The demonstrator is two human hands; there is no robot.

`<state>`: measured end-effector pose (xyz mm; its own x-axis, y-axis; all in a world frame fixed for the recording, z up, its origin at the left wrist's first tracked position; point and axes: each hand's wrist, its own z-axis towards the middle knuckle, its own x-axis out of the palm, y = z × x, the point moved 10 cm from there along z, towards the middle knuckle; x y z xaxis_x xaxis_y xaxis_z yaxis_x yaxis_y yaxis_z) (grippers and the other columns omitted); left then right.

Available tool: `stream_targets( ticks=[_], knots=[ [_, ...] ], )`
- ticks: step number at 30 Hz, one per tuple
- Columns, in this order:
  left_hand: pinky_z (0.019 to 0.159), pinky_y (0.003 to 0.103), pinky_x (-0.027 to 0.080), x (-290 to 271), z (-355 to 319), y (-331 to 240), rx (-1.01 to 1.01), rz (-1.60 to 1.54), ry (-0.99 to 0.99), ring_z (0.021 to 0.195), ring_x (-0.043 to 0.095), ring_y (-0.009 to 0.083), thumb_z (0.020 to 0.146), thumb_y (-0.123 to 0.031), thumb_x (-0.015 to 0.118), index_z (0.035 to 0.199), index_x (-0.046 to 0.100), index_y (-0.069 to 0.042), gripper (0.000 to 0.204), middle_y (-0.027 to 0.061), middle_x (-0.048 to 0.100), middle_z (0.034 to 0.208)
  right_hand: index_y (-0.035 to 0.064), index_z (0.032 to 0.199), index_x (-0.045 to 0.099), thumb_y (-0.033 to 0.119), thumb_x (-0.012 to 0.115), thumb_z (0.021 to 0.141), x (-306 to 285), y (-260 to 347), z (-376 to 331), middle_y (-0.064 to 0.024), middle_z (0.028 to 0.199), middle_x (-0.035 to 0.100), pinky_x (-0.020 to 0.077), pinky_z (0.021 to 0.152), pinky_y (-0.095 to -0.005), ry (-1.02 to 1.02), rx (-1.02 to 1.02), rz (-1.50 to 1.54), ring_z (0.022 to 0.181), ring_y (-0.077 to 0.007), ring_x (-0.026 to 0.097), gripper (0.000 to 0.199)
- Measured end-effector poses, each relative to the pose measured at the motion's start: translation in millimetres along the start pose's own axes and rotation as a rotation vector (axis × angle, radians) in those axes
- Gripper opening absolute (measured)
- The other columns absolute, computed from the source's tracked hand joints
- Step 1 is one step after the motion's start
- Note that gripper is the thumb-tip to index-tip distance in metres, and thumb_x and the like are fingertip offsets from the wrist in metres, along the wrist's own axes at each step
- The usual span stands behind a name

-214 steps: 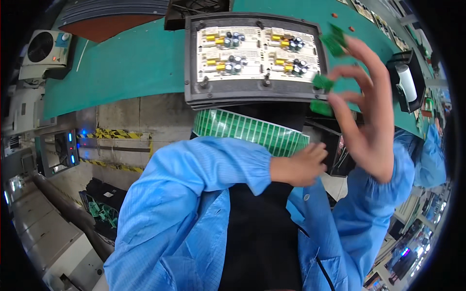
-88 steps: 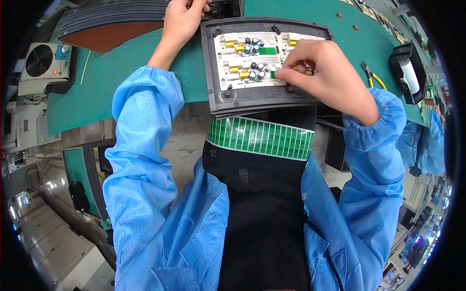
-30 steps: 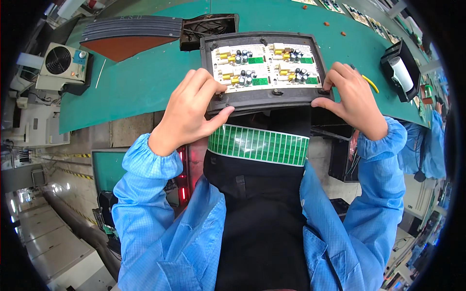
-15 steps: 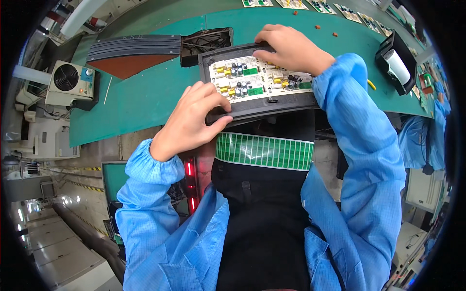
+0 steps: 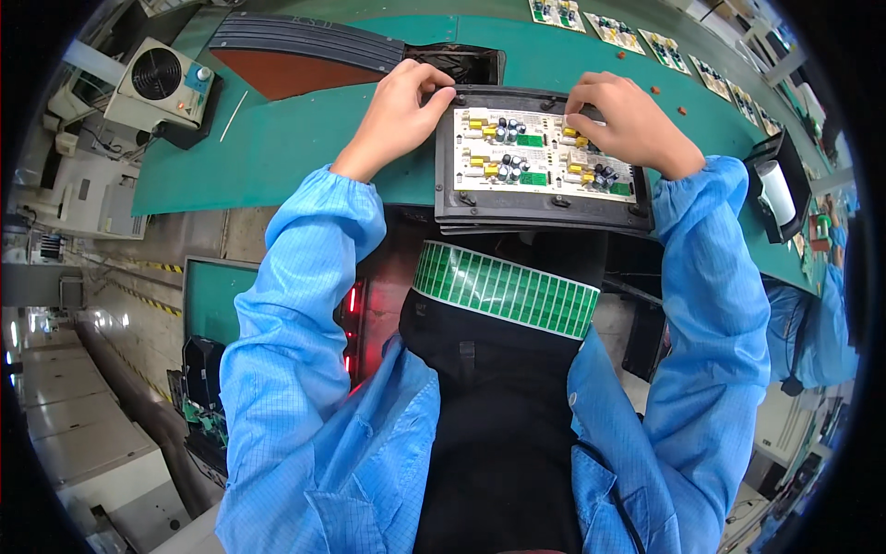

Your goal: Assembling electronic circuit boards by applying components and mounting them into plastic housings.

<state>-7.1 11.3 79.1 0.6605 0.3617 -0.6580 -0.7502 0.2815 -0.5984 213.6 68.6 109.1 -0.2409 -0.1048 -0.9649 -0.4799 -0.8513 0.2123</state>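
A white circuit board panel (image 5: 503, 155) lies in a black tray-like frame (image 5: 517, 214) at the table's near edge. Yellow, black and green parts stand in groups on the panel. My left hand (image 5: 399, 118) is at the frame's far left corner, thumb and fingers closed around a small black clip (image 5: 460, 100). My right hand (image 5: 635, 120) reaches over the far right part of the frame, its fingers curled down at the panel's far edge; the hand hides what they pinch. More black clips (image 5: 559, 201) sit along the near side.
A green gridded sheet (image 5: 508, 288) lies across the black garment below the frame. Beyond it are a dark box with a brown side (image 5: 305, 69) and a fan unit (image 5: 159, 78). Several boards (image 5: 616, 32) line the far right; a black holder with a white roll (image 5: 777, 192) stands right.
My left hand has gone from the frame's near left corner to its far left corner. My right hand has shifted rightward along the far side. The whole view has shifted too.
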Motion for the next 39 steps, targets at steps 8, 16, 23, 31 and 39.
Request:
stream_targets(
  ticks=[8,16,23,31,39],
  knots=[
    [0.074,0.035,0.052,8,-2,10,-0.141,-0.089,0.03,0.077,0.063,0.0189,0.093,-0.023,0.072,0.107,0.075,-0.002,0.025,0.0079,0.065,0.085,-0.0004,0.096,0.069,0.017,0.071,0.09,-9,2,-17,-0.0156,0.098,0.068,0.0501,0.087,-0.0442,-0.072,-0.067,0.093,0.095,-0.036,0.064,0.019],
    [0.081,0.045,0.054,-1,-7,7,-0.368,0.021,0.172,0.092,0.071,0.0399,0.1,-0.041,0.057,0.096,0.07,0.009,0.052,0.0268,0.073,0.095,0.0006,0.108,0.06,0.003,0.072,0.091,-39,25,-43,-0.0066,0.094,0.061,0.0532,0.077,-0.0286,-0.05,0.068,0.495,0.091,-0.0119,0.061,0.021],
    [0.094,0.053,0.051,31,3,28,-0.377,0.202,0.322,0.102,0.065,0.0534,0.095,-0.053,0.052,0.097,0.069,0.013,0.069,0.0406,0.066,0.103,0.0013,0.142,0.055,0.003,0.065,0.099,-82,1,-101,-0.0061,0.11,0.065,0.0502,0.092,-0.0261,-0.422,0.197,0.468,0.103,-0.0125,0.062,0.044],
    [0.1,0.04,0.049,38,-29,40,-0.584,-0.631,0.013,0.114,0.06,0.0276,0.092,-0.042,0.069,0.122,0.054,0.007,0.059,0.0202,0.061,0.118,-0.002,0.144,0.054,0.019,0.055,0.11,-86,-141,-177,-0.0101,0.129,0.066,0.0476,0.098,-0.0259,-0.745,0.409,0.426,0.112,-0.0131,0.061,0.04],
    [0.08,0.035,0.057,18,-108,-13,-0.711,-1.402,-0.289,0.089,0.068,0.0203,0.093,-0.022,0.077,0.112,0.056,0.001,0.036,0.0113,0.066,0.101,-0.0041,0.14,0.054,0.023,0.054,0.111,-63,-199,-178,-0.0117,0.131,0.063,0.0479,0.099,-0.0269,-0.656,0.44,0.435,0.114,-0.0137,0.06,0.041]
  ],
)
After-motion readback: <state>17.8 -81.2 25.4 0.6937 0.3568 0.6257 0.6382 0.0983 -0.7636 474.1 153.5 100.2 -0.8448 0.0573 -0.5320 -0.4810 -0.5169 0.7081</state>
